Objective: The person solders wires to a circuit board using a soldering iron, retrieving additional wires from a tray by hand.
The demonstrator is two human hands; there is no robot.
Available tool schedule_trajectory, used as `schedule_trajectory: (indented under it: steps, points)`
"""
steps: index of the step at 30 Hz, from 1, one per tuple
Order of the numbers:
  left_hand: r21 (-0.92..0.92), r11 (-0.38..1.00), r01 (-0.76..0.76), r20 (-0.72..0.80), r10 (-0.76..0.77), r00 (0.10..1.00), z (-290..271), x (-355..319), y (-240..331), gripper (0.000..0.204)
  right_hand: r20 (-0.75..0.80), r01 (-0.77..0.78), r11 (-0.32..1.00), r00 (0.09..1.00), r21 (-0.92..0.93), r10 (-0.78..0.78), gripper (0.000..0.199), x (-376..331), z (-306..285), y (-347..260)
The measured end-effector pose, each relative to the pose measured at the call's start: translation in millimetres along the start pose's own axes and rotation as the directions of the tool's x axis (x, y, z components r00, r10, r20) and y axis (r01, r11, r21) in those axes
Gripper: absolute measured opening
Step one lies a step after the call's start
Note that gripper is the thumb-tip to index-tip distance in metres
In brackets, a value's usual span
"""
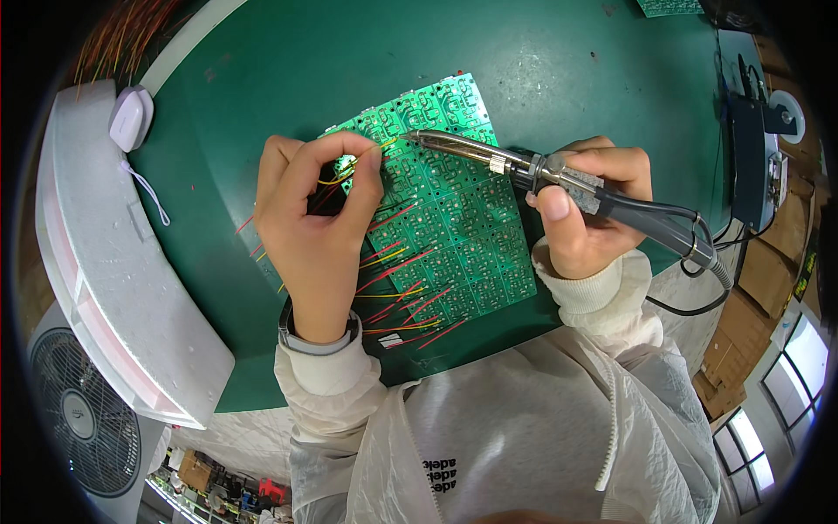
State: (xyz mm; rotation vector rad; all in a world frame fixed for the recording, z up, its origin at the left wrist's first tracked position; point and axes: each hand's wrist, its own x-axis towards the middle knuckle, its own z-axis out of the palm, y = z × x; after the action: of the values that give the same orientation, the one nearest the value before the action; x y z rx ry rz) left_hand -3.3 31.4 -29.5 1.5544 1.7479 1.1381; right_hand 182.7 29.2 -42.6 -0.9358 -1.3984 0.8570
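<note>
Left hand (292, 210) pinches a thin yellow plastic-coated wire (389, 142), apparently to steady it; right hand (598, 240) firmly grips the silver-grey metal soldering iron (546, 170), tip leftward.

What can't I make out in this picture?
In the head view:
- Yellow wire: the part pinched in the left hand, hidden by that hand.
- Soldering iron: its tip is too small to tell whether it touches the green circuit board panel.
- Panel's left part: partly covered by the left hand.
- Second green board: cut off by the upper edge.
</note>
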Motion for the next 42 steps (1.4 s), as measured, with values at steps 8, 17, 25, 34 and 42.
schedule_trajectory:
  steps: [8, 17, 25, 34, 42]
  points:
    - [0.028, 0.999, -0.033, -0.001, 0.033, 0.999, -0.3, 0.4, 0.3, 0.010, 0.030, 0.070, 0.995, 0.997, -0.074, -0.068, 0.030, 2.0, -0.3, -1.5]
    - [0.067, 0.994, -0.083, 0.001, 0.084, 0.997, -0.5, 0.9, 0.9, 0.010, 0.014, 0.091, 0.968, 0.996, -0.232, -0.090, 0.031, 4.8, 0.3, -5.2]
    - [0.064, 0.989, -0.131, -0.021, 0.132, 0.991, 0.4, -0.2, -0.2, 0.010, 0.038, 0.166, 0.958, 0.986, -0.232, -0.162, 0.030, 4.4, 1.0, -4.5]
    - [0.088, 0.984, -0.154, -0.045, 0.158, 0.986, 1.0, -1.1, -1.4, 0.011, -0.016, 0.213, 0.973, 0.976, -0.088, -0.215, 0.029, -0.6, -1.4, -2.4]
    - [0.147, 0.979, -0.142, -0.020, 0.146, 0.989, 0.0, 1.9, -1.5, 0.011, -0.089, 0.117, 0.993, 0.989, -0.027, -0.119, 0.028, -2.5, -5.2, -2.7]
